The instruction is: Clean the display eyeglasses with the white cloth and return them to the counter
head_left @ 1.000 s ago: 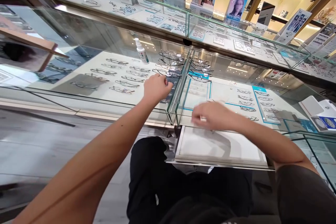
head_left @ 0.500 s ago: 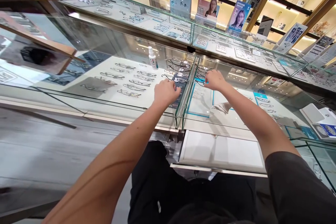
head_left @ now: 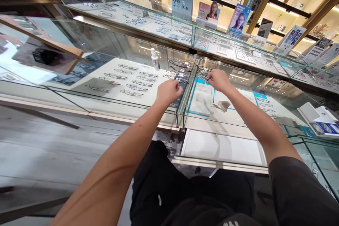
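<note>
My left hand (head_left: 168,91) is closed over the glass counter, thumb pressed near the curled fingers; anything inside them is hidden. Just beyond it lie several dark-framed eyeglasses (head_left: 179,65) close to the glass divider. Across that divider, the fingers of my right hand (head_left: 219,79) are pinched at the edge of a dark pair of eyeglasses (head_left: 203,72), whose outline blends with reflections. Below the right hand a crumpled pale cloth (head_left: 221,106) rests beside a blue-edged panel (head_left: 200,100). A white spray bottle (head_left: 155,59) stands upright beyond my left hand.
Rows of eyeglasses (head_left: 140,85) lie in the left display case. An open white drawer (head_left: 225,146) juts out below the counter, before my legs. Farther back stands a second glass case with signs (head_left: 239,18). A white box (head_left: 319,118) sits at right.
The view has shifted slightly. Both hands stay in nearly the same place, still closed; the dark eyeglasses at my right fingertips have changed angle a little.
</note>
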`<move>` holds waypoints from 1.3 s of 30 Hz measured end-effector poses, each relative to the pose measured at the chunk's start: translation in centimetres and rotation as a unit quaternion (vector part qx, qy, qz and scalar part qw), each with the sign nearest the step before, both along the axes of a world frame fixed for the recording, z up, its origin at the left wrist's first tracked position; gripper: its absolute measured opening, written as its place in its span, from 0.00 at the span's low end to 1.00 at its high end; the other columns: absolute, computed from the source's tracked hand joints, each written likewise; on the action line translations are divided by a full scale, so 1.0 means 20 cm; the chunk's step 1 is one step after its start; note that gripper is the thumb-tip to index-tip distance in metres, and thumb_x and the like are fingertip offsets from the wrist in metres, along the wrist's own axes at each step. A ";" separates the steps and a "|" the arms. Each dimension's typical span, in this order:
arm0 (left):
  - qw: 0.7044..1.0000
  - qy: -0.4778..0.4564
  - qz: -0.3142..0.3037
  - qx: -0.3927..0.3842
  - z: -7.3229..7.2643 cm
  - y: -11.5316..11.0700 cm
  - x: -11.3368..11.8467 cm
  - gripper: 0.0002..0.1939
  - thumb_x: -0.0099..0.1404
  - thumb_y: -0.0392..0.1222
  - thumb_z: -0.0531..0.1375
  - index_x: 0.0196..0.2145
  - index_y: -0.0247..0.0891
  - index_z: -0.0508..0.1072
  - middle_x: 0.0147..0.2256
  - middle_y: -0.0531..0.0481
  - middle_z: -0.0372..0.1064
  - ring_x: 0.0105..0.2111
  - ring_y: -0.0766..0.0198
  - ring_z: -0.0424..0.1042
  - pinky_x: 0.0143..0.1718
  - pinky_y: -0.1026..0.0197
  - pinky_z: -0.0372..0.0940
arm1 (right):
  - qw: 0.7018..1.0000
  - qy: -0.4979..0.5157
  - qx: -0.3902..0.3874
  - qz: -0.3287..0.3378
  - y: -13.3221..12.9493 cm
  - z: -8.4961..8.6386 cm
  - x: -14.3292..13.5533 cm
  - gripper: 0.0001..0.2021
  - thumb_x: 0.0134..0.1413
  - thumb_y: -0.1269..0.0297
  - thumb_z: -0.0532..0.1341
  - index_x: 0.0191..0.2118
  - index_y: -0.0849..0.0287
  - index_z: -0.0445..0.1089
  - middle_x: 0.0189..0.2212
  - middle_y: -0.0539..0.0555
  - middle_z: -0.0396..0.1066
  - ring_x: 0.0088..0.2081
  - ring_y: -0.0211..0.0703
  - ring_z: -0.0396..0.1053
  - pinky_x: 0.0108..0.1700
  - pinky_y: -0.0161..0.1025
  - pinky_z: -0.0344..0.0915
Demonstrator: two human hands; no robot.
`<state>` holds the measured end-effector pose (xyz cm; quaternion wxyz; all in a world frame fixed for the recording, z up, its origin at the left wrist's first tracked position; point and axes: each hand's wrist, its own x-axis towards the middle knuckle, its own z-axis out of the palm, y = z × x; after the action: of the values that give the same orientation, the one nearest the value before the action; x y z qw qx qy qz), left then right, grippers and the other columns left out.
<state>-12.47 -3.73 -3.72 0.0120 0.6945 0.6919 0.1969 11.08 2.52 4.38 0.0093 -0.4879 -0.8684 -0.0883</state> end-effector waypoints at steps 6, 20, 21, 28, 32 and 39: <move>0.993 -0.012 -0.104 0.056 0.02 -0.03 0.11 0.12 0.70 0.42 0.53 0.35 0.39 0.75 0.40 0.42 0.75 0.43 0.52 0.74 0.39 0.55 0.62 | 0.985 0.109 -0.111 0.072 -0.53 0.30 0.34 0.10 0.61 0.69 0.59 0.39 0.56 0.80 0.43 0.55 0.79 0.48 0.51 0.73 0.52 0.46 0.66; 0.982 -0.082 -0.168 -0.012 0.05 -0.12 0.49 0.14 0.71 0.46 0.55 0.47 0.39 0.76 0.47 0.42 0.78 0.46 0.50 0.75 0.41 0.56 0.64 | 0.914 0.027 -0.404 -0.025 -1.07 -0.15 0.66 0.10 0.53 0.66 0.69 0.42 0.53 0.81 0.44 0.56 0.82 0.46 0.50 0.78 0.46 0.41 0.68; 0.987 -0.088 -0.131 -0.009 0.06 -0.14 0.40 0.15 0.70 0.47 0.55 0.47 0.39 0.76 0.46 0.42 0.79 0.44 0.50 0.75 0.40 0.56 0.64 | 0.919 0.014 -0.394 -0.029 -1.05 -0.22 0.67 0.11 0.54 0.65 0.69 0.44 0.54 0.81 0.45 0.56 0.82 0.45 0.49 0.78 0.45 0.41 0.68; 0.972 -0.074 0.215 -0.062 0.13 -0.22 -0.25 0.24 0.66 0.51 0.52 0.52 0.37 0.73 0.46 0.38 0.77 0.45 0.46 0.72 0.44 0.52 0.66 | 0.954 -0.099 -0.271 -0.080 -0.72 -0.59 0.62 0.13 0.62 0.70 0.60 0.48 0.65 0.80 0.49 0.67 0.80 0.49 0.53 0.76 0.48 0.41 0.66; 0.967 -0.024 0.240 -0.081 0.09 -0.19 -0.37 0.29 0.65 0.52 0.48 0.54 0.30 0.73 0.55 0.26 0.72 0.54 0.36 0.68 0.54 0.41 0.64 | 0.962 -0.119 -0.232 -0.086 -0.47 -0.66 0.58 0.16 0.64 0.73 0.56 0.50 0.70 0.79 0.54 0.72 0.76 0.55 0.56 0.71 0.54 0.43 0.62; 0.967 0.002 0.235 -0.096 0.09 -0.22 -0.33 0.34 0.69 0.49 0.43 0.59 0.22 0.71 0.58 0.22 0.68 0.58 0.32 0.66 0.58 0.37 0.63 | 0.964 -0.131 -0.216 -0.081 -0.22 -0.82 0.53 0.17 0.62 0.74 0.57 0.52 0.70 0.78 0.53 0.72 0.75 0.56 0.57 0.66 0.56 0.45 0.58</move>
<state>-18.98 -8.03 -1.96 0.0305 0.5087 0.8512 0.1255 21.74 -1.79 -11.94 -0.2173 -0.5316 -0.8178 0.0374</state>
